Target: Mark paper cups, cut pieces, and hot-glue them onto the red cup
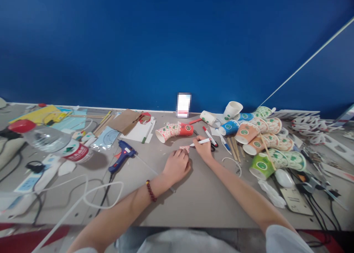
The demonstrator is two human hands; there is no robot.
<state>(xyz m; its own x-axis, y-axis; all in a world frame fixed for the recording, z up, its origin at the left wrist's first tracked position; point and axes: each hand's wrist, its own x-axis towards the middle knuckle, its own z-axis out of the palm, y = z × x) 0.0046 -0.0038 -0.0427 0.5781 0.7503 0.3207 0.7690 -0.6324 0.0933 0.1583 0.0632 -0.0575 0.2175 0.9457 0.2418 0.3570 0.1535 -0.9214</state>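
My right hand [203, 148] is closed around a white marker pen [200, 142]. Its tip points left, close to a small red-and-white patterned paper piece [184, 148] on the table. My left hand [177, 165], bent at the fingers, holds that piece against the tabletop and covers part of it. Whether the pen tip touches the paper is too small to tell. Just beyond the hands lies a row of red patterned paper cups [172, 132], joined end to end. A red-and-black marker [208, 132] and dark scissor handles [213, 145] are near my right hand.
A blue hot glue gun [121, 156] lies left of my left arm, with a plastic bottle [55, 142] and power strip [34, 183] farther left. Stacked coloured paper cups [261, 166] and wooden sticks [235, 149] crowd the right. A phone [183, 105] stands against the blue wall.
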